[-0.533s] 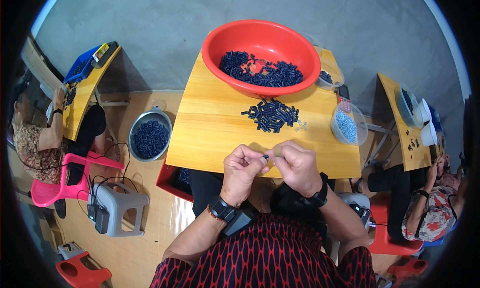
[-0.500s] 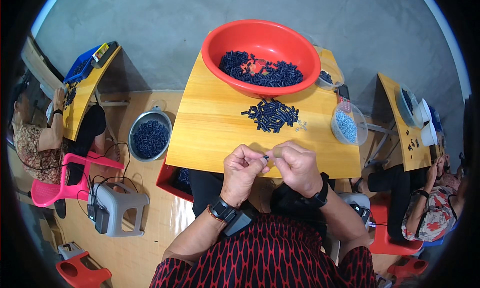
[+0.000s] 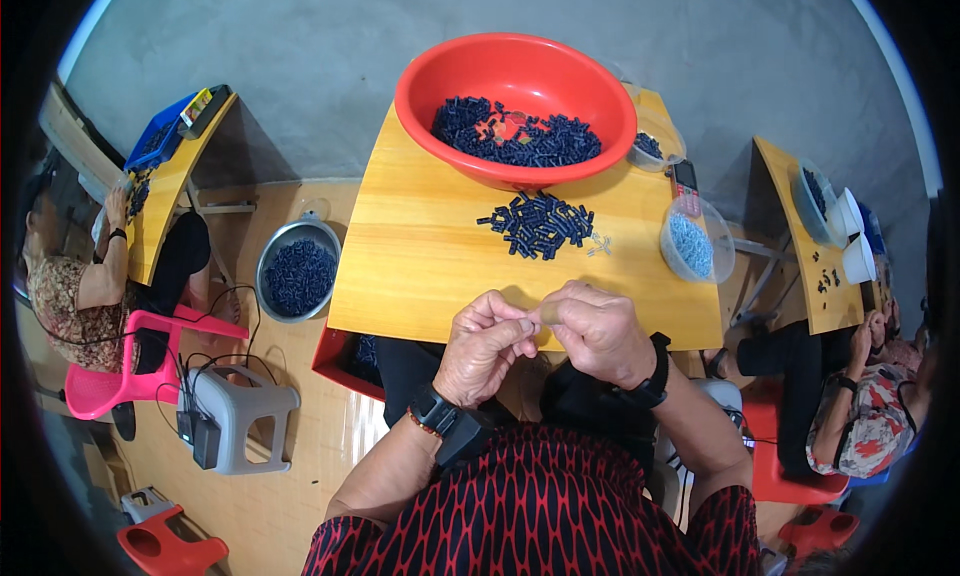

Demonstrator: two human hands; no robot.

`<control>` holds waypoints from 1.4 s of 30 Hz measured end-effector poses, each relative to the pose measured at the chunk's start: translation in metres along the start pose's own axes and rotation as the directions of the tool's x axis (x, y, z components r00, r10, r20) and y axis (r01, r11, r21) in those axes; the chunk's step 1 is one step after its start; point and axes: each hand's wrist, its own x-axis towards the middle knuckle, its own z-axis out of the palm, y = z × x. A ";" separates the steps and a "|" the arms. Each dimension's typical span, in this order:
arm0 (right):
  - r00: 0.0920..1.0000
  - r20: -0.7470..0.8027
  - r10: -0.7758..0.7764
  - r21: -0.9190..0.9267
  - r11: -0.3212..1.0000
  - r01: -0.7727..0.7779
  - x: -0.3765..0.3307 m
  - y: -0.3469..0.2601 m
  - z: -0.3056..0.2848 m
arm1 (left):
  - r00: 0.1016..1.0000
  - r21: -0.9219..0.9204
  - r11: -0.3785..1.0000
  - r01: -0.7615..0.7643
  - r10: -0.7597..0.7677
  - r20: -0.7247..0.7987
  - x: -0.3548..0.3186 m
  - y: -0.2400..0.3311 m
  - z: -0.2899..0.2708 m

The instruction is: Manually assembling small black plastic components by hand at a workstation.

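At the frame's centre, the left hand (image 3: 487, 344) and right hand (image 3: 597, 331) meet fingertip to fingertip, pinching something too small to identify. Just above, a pile of dark pieces (image 3: 541, 223) lies on the table (image 3: 420, 266) below the red basin (image 3: 515, 106). A slipped pinch could drop the piece into the lap.

Red basin (image 3: 515, 71) holding dark blue small parts (image 3: 520, 138); more dark blue parts in loose heap (image 3: 540, 223) on yellow-orange wooden table (image 3: 420, 256). Clear tub (image 3: 697, 241) with pale blue pieces. Black wristbands. Red shirt (image 3: 540, 511) with black lattice pattern. Grey wall (image 3: 330, 56). Pink chair (image 3: 120, 376), grey stool (image 3: 240, 416).
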 end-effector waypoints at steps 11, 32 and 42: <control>0.899 -0.023 0.438 0.467 0.800 -0.378 -0.016 0.005 0.012 | 0.997 -0.077 0.997 0.010 -0.004 0.077 0.001 -0.002 -0.002; 0.972 -0.078 0.223 -0.065 0.971 -0.228 0.054 0.064 0.029 | 0.852 0.320 0.857 -0.404 0.480 -0.211 0.017 0.017 -0.013; 0.985 0.075 0.152 -0.391 0.914 -0.111 0.084 0.082 0.054 | 0.874 0.173 0.914 -0.368 0.403 -0.272 0.019 0.024 -0.020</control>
